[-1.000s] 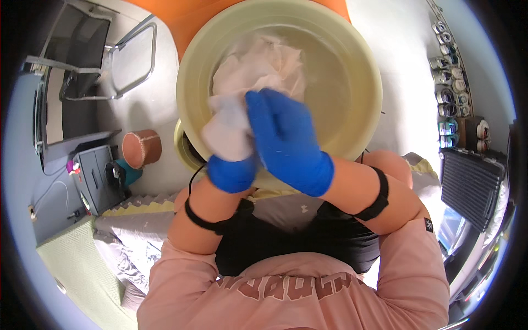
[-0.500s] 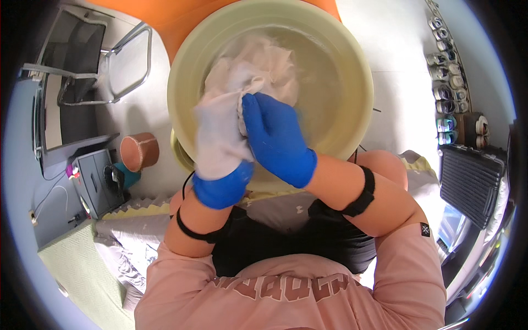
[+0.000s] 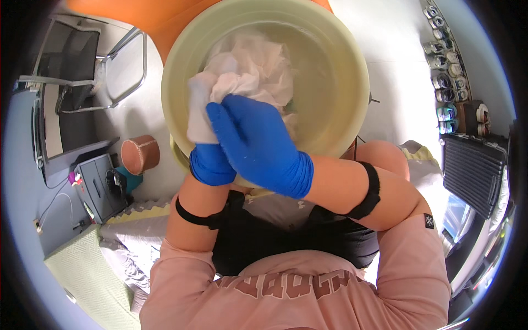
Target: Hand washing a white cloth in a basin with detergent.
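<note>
A thin, pale pink and white wet cloth [image 3: 258, 69] lies bunched in a large pale yellow-green basin [image 3: 356, 77] with cloudy water. Its near left part drapes over my left hand [image 3: 212, 165], so only the blue glove's cuff shows and the fingers are hidden. Also blue-gloved, my right hand [image 3: 256, 140] is closed on the cloth beside and partly over the left wrist, thumb pointing up and left. Whether the cloth is a garment cannot be made out.
The basin rests against an orange surface [image 3: 126, 11]. A metal-framed chair [image 3: 124, 69] and a brown bucket [image 3: 140, 154] stand at left, near a grey cabinet [image 3: 99, 184]. Rows of shoes [image 3: 448, 66] and a black suitcase [image 3: 474, 173] are at right.
Both hands have shifted slightly left. My right hand has slid down the cloth toward the left wrist, and the cloth above it is bunched more.
</note>
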{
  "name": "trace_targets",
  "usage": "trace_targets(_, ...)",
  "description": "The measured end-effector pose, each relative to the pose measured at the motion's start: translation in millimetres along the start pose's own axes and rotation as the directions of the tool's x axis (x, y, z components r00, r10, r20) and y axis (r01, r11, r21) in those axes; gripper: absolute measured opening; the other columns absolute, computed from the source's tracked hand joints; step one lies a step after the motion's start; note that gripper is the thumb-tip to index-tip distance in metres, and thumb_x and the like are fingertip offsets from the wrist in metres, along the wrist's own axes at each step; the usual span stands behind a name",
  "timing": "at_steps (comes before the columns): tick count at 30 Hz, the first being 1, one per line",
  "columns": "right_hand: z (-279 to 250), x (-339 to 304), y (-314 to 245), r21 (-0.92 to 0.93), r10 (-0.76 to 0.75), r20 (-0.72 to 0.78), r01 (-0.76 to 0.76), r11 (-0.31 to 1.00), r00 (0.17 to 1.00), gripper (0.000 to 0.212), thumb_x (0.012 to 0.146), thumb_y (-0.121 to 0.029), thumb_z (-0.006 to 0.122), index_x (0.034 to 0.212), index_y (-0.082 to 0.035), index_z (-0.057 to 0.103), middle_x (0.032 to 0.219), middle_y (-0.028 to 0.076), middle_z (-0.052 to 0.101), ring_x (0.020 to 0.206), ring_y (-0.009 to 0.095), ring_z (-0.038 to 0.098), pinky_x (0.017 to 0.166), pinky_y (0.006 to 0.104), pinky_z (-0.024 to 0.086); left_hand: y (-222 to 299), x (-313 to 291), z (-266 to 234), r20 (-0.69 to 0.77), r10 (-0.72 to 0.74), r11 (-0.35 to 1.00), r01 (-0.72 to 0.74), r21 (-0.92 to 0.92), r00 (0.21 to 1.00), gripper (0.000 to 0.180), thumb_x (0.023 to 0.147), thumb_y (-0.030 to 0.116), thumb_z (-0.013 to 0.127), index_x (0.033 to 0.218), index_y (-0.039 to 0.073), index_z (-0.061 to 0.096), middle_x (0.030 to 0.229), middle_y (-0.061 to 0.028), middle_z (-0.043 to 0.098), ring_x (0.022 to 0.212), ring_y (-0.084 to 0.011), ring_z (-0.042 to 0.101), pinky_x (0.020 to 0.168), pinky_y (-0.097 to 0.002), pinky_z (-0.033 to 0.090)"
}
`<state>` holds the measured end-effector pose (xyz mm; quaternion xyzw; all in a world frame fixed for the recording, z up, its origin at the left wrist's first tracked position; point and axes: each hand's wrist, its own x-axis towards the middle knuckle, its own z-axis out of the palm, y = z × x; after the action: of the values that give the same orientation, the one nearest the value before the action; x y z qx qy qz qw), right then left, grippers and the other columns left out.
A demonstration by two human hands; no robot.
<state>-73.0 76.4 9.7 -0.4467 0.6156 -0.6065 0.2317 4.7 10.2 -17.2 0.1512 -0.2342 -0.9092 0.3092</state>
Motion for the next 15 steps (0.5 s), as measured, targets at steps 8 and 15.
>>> trace_targets(8, 2, -2, 13, -0.058, -0.041, -0.050, 0.038, 0.998, 0.998, 0.030, 0.097, -0.022, 0.052, 0.082, 0.003, 0.058, 0.067, 0.019, 0.058, 0.062, 0.020, 0.059, 0.060, 0.0367, 0.046, -1, 7, 23, -0.359, 0.033, 0.998, -0.012, 0.062, 0.933, 0.025, 0.081, 0.006, 0.063, 0.106, 0.001, 0.061, 0.080, -0.0156, 0.059, 0.072, -0.0299, 0.059, 0.069, -0.0318, 0.049)
trace_targets(15, -14, 25, 21, 0.160, 0.257, -0.131, -0.236, 0.959, 0.957, 0.033, 0.098, -0.025, 0.052, 0.078, 0.002, 0.055, 0.064, 0.015, 0.052, 0.061, 0.017, 0.055, 0.058, 0.0360, 0.045, -6, 1, 17, 0.269, 0.343, 0.223, -0.356, 0.908, 0.900, 0.034, 0.079, 0.009, 0.066, 0.113, 0.002, 0.062, 0.088, -0.0129, 0.062, 0.078, -0.0246, 0.061, 0.075, -0.0285, 0.049)
